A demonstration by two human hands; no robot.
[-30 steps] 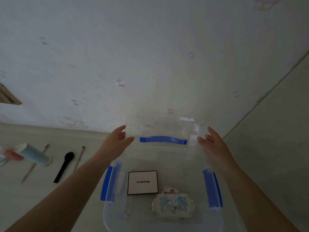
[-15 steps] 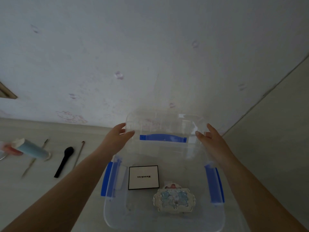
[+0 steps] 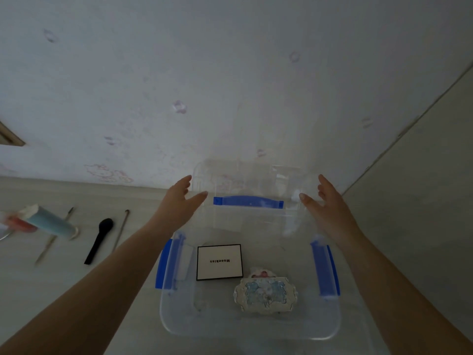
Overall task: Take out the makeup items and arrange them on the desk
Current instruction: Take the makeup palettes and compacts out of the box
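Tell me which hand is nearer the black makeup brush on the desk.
Left. The left hand hovers by the lid, right of the black makeup brush; the right hand is farther, across the box.

The pale desk (image 3: 76,290) carries a clear box (image 3: 250,326), black brush (image 3: 98,240) and blue tube (image 3: 50,222).

Clear storage box (image 3: 179,316), blue side clips, at 6 o'clock on the worktop (image 3: 51,290). Inside: white square case (image 3: 219,262) lettered "Mooekiss"; ornate blue-and-cream compact (image 3: 265,294) touching a small pink item behind it. Clear lid (image 3: 249,187), blue handle, upright at the box's far edge. Left hand (image 3: 179,203) and right hand (image 3: 326,206) flank it, fingers straight. At 9 o'clock: black brush (image 3: 98,240), blue tube (image 3: 50,221), thin sticks.
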